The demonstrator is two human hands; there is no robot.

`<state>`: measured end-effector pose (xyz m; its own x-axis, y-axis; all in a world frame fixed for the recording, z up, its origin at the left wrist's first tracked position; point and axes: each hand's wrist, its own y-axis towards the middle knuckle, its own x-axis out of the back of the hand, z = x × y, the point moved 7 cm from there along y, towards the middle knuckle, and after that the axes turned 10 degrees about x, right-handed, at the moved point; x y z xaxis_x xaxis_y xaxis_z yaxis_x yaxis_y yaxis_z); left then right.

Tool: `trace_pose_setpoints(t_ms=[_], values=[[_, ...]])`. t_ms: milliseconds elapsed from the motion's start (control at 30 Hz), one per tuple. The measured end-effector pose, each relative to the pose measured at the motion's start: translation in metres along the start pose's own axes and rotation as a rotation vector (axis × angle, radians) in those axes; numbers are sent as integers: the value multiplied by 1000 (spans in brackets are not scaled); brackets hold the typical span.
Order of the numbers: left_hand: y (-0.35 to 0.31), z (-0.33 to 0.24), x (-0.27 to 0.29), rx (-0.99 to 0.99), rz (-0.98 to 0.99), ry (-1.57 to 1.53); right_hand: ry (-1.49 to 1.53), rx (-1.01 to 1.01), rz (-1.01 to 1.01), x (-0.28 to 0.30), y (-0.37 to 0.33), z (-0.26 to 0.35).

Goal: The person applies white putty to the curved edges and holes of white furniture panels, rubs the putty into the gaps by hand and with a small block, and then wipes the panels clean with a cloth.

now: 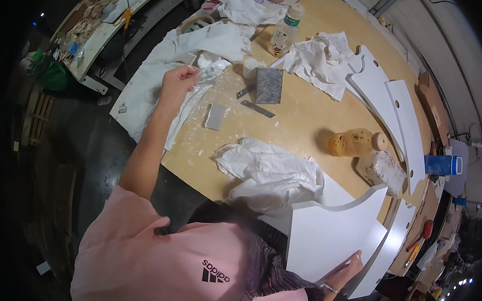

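My left hand (178, 84) is reached out over the table's left side, its fingers curled together. Whether anything small is pinched in them I cannot make out. Just beyond the fingertips lies a crumpled clear plastic bag (211, 64) on a white cloth (175, 53). At the lower right my right hand (348, 271) grips the edge of a white panel (329, 232) with a wavy-cut top edge, tilted up close to my body. Between the hands rests a crumpled white rag (275, 176). A grey sanding block (269, 86), a thin grey pad (214, 117) and a metal blade (258, 109) lie farther in.
An amber bottle (351, 143) lies beside a wrapped block (381, 171). A clear bottle (285, 31) stands at the back near another rag (323, 60). White curved panels (408, 131) line the right edge. Another workbench (103, 42) stands at the far left.
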<state>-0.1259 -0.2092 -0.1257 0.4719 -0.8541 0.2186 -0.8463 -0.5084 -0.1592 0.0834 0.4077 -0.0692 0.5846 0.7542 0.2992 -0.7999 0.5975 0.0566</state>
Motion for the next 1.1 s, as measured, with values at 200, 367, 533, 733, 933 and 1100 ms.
trace_pose_setpoints(t_ms=[200,367,533,733,933,1100], values=[[-134,-97,-68,36,617,-249,-9,5,-28,1,-1,-2],[-178,-133,-85,-181,838,-162,-15,28,65,-3,1,-7],[-188,-146,-95,-434,842,-6,-14,58,50,1,-3,-2],[-192,-150,-100,-438,813,61,-14,82,72,1,0,-6],[-194,-149,-104,-404,792,28,-22,99,47,5,2,-11],[-193,-150,-104,-420,769,43,-45,103,59,3,2,-9]])
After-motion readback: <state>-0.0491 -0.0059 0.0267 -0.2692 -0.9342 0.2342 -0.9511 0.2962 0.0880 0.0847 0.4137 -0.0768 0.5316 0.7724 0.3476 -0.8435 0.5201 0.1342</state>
